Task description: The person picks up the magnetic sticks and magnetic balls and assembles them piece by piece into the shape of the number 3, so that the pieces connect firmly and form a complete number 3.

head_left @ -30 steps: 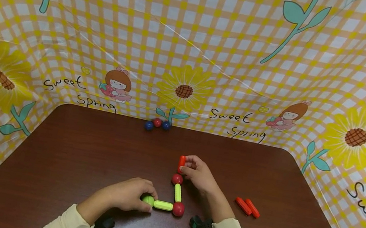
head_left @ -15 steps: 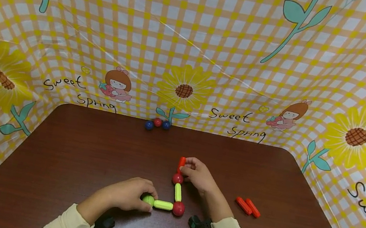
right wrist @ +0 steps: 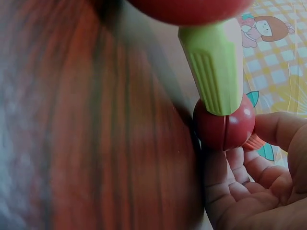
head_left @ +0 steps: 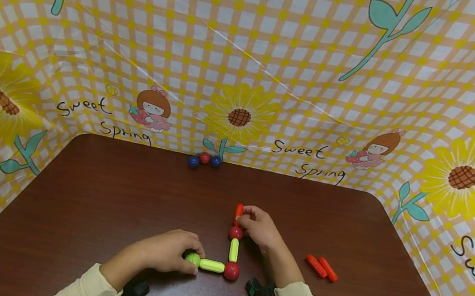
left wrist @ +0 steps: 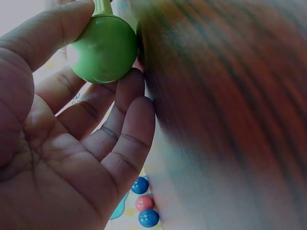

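The left hand (head_left: 170, 252) pinches the green ball (head_left: 192, 260) at one end of an L-shaped chain on the table (head_left: 117, 191), while the right hand (head_left: 259, 229) grips a red rod (head_left: 239, 211) set against the far red ball (head_left: 235, 233). The step in hand looks like lining that rod up with the chain; next probably calls for releasing it and fetching another piece, perhaps from the spare red rods (head_left: 316, 267).

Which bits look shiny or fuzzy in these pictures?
Head view: pale glare on the near part of the table; left wrist view: the green ball washed out at its left edge, the table blurry; right wrist view: small shiny spots on the lower red ball, the table fuzzy.
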`<control>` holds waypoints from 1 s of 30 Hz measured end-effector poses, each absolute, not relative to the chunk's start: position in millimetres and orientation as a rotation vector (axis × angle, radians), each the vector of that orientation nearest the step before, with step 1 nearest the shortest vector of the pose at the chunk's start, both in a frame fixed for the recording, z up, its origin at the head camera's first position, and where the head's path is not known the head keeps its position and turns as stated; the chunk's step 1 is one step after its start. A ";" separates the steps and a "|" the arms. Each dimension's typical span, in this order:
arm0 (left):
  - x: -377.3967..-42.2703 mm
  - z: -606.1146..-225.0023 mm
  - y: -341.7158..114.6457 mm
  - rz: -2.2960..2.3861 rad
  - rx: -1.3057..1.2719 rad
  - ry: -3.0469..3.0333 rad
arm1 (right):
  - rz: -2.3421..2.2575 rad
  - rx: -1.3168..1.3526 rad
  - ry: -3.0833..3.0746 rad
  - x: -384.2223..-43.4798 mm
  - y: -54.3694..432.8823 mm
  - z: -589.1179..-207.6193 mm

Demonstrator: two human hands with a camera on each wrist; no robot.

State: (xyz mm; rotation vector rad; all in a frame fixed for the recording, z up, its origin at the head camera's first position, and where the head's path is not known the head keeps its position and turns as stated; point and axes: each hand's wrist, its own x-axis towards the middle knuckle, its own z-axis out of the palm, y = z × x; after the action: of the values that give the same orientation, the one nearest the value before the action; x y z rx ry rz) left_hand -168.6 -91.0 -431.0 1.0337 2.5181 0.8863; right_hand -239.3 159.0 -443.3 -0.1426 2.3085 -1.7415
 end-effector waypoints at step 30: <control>-170.5 -432.3 -91.5 0.890 0.994 2.502 | -1.637 -0.105 2.356 -240.7 151.8 -445.8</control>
State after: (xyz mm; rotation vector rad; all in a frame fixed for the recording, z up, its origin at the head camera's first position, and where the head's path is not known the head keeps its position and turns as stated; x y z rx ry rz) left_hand -170.5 -91.5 -432.3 0.9941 2.5020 0.8897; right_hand -240.7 151.8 -445.8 -0.1050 2.3557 -1.6367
